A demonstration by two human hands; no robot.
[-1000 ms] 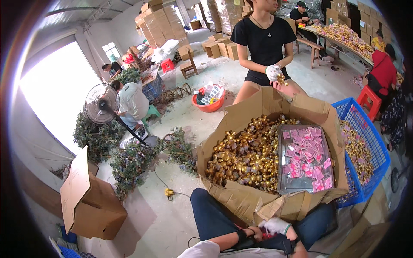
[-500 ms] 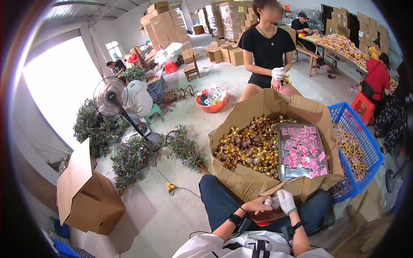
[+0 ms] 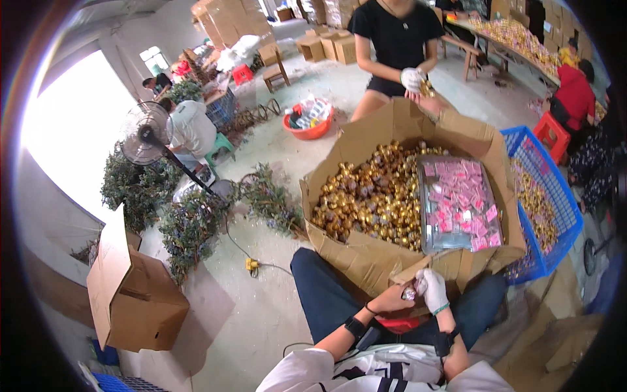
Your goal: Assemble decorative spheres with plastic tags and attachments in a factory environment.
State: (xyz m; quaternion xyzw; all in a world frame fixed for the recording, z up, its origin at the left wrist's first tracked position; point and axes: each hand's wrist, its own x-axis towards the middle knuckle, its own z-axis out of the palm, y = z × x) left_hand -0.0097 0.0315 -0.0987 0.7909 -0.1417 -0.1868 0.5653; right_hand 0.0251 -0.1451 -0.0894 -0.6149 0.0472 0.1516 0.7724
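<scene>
My bare left hand (image 3: 390, 299) is closed around a small shiny ornament (image 3: 409, 293), silvery on the side that shows. Against it, my right hand (image 3: 433, 292) in a white knit glove has its fingers bent in at the ornament's top; whatever is pinched there is too small to make out. Both hands are above my lap, at the near wall of a big open carton (image 3: 372, 264). Heaped inside are many shiny gold ball ornaments (image 3: 372, 196). On the heap's right side rests a metal tray (image 3: 431, 243) strewn with small pink cards (image 3: 457, 193).
A blue plastic crate (image 3: 562, 235) of ornaments stands right of the carton. Across from me a co-worker (image 3: 395, 39) holds gold ornaments. To the left are a standing fan (image 3: 147, 134), leafy garlands (image 3: 192, 219), a cable connector (image 3: 252, 264) and another carton (image 3: 140, 300).
My view has tilted down, so the scene sits higher. My gloved fingers have moved in closer over the ornament, which has turned in my left hand.
</scene>
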